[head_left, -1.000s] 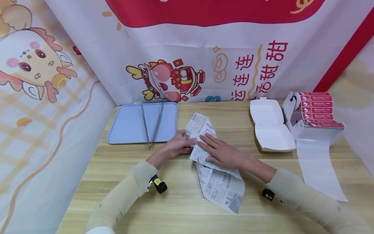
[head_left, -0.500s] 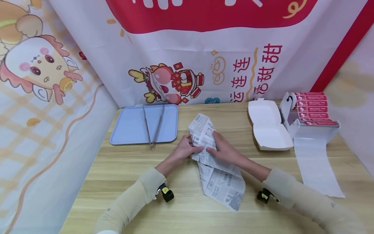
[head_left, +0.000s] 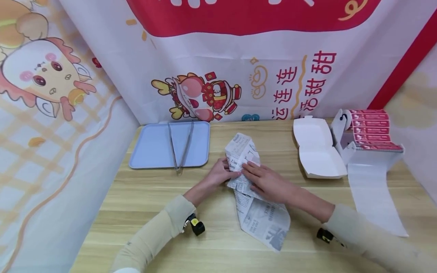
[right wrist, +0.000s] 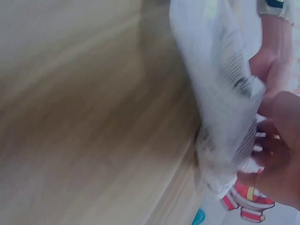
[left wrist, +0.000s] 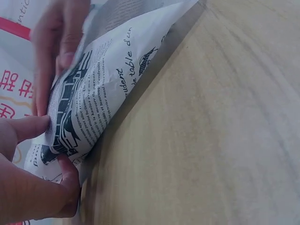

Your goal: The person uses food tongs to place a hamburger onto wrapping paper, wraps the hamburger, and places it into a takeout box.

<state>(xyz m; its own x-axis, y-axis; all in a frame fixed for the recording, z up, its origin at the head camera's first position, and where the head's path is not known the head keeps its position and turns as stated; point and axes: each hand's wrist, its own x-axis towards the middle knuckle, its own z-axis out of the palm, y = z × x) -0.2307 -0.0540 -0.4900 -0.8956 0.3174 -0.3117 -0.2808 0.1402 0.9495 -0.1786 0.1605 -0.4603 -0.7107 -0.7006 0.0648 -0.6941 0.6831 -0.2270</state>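
Observation:
A folded sheet of newsprint-patterned wrapping paper [head_left: 264,220] lies slantwise on the table. My left hand [head_left: 218,174] pinches its left edge, the thumb on top and fingers at the side. Across the upper folds rests my right hand [head_left: 271,184], its fingers fairly straight and pressing down. In the left wrist view, the paper [left wrist: 101,84] bulges along its fold, with the left hand [left wrist: 35,180] gripping the near end. The right wrist view is blurred; the paper [right wrist: 218,112] there stands a little off the table. Whether anything lies inside is hidden.
A blue tray [head_left: 146,148] with metal tongs [head_left: 175,155] across it stands at the back left. At the back right are an open white carton [head_left: 321,159] and a dispenser [head_left: 368,155] holding a roll of red labels [head_left: 370,127], its backing strip trailing forward.
The right hand lay flat on the paper, turned to hold its right side with the thumb on top, then flattened onto it again. The left hand shifted slightly along the left edge.

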